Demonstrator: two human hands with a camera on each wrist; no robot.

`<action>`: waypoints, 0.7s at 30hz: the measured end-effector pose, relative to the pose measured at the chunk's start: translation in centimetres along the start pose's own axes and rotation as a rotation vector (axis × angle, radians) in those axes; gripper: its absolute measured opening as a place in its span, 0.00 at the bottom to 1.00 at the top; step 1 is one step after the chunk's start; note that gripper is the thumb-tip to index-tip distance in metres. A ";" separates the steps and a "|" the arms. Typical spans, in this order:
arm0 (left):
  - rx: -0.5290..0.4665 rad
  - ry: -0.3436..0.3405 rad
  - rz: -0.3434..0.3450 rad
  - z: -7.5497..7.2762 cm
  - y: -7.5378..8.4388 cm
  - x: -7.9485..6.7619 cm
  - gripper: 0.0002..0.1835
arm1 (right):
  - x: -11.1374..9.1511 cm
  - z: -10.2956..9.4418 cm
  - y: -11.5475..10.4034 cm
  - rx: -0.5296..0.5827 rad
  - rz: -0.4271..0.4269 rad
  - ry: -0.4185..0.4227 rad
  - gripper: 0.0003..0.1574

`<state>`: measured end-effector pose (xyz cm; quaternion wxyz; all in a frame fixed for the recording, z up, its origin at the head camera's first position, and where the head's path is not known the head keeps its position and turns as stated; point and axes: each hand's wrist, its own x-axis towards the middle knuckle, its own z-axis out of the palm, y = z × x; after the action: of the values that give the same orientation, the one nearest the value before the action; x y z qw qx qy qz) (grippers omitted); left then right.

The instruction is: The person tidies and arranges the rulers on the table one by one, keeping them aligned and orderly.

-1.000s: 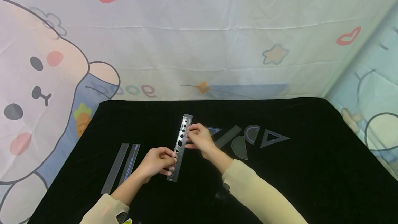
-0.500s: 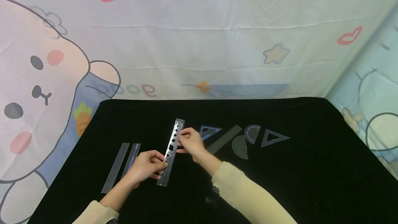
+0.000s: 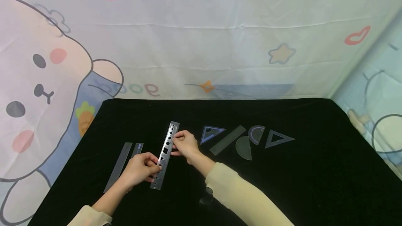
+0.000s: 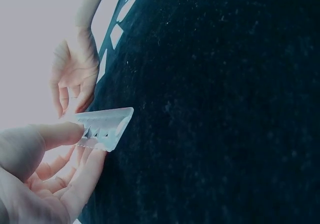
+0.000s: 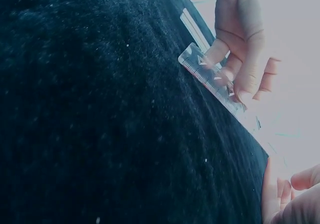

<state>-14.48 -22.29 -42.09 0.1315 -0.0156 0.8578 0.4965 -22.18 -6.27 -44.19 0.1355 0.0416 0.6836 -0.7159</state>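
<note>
Clear plastic stencil ruler: between your left grip and right grip, both pinching its edges. Risk: uneven pressure could twist it loose onto the black cloth-covered surface.

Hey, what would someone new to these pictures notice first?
Probably the clear ruler with cut-out shapes, pinched by the left hand and the right hand, left of centre in the head view. A large cartoon animal fills the left of the pale backdrop. On the black cloth, two triangles and two half-round protractors lie right of both hands.
</note>
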 end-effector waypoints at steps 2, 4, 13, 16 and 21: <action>0.010 0.011 -0.009 -0.2 0.0 -0.2 0.09 | 0.1 0.3 0.0 -0.010 0.003 -0.004 0.10; 0.020 0.022 -0.016 -0.4 -0.1 -0.3 0.09 | 0.1 0.7 0.0 -0.017 0.008 -0.008 0.10; 0.046 0.043 -0.065 -1.3 -0.6 -0.8 0.10 | 0.2 2.3 -0.3 -0.047 0.000 -0.021 0.08; 0.054 0.051 -0.070 -1.5 -0.8 -0.9 0.11 | 0.2 2.7 -0.2 -0.047 0.010 -0.022 0.09; 0.072 0.074 -0.072 -1.8 -1.0 -1.2 0.10 | 0.4 3.2 -0.3 -0.030 0.035 -0.022 0.10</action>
<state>-13.52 -24.47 -41.85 0.1180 -0.0598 0.8782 0.4596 -22.20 -9.49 -43.80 0.1563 0.0436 0.6918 -0.7036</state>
